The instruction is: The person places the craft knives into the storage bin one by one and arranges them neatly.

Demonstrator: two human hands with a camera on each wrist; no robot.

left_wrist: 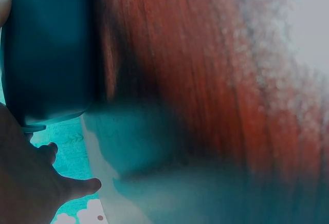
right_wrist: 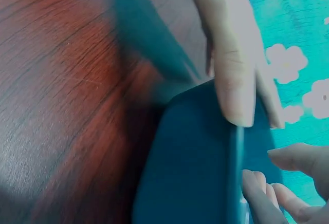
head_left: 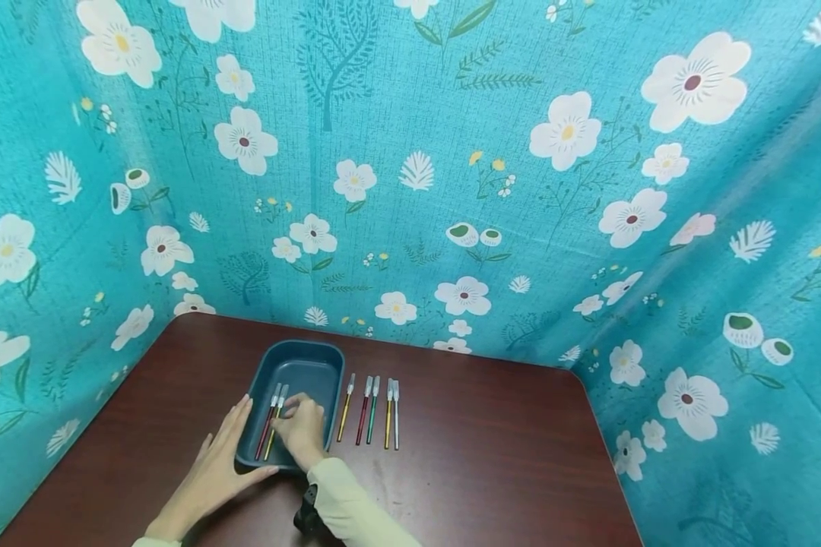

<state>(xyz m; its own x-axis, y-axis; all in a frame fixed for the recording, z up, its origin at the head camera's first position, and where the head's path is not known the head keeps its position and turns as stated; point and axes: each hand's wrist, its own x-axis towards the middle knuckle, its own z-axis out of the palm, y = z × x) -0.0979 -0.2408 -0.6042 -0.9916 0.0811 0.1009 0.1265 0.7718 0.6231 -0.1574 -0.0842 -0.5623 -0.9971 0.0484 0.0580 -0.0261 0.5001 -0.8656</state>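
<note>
A dark blue tray stands on the table. Inside it lie two slim pen-like sticks with clear caps, a red one and a yellow one, side by side. My right hand reaches over the near right side of the tray, fingertips at the yellow stick. In the right wrist view its thumb and fingers stand apart, with nothing visible between them. My left hand rests at the tray's near left corner, fingers straight along the left wall, thumb at the near rim. The left wrist view shows the tray's outer wall.
Right of the tray lie several more capped sticks: a yellow one, a red one, a green one, another yellow one and a silver one. A flowered turquoise curtain borders the brown table.
</note>
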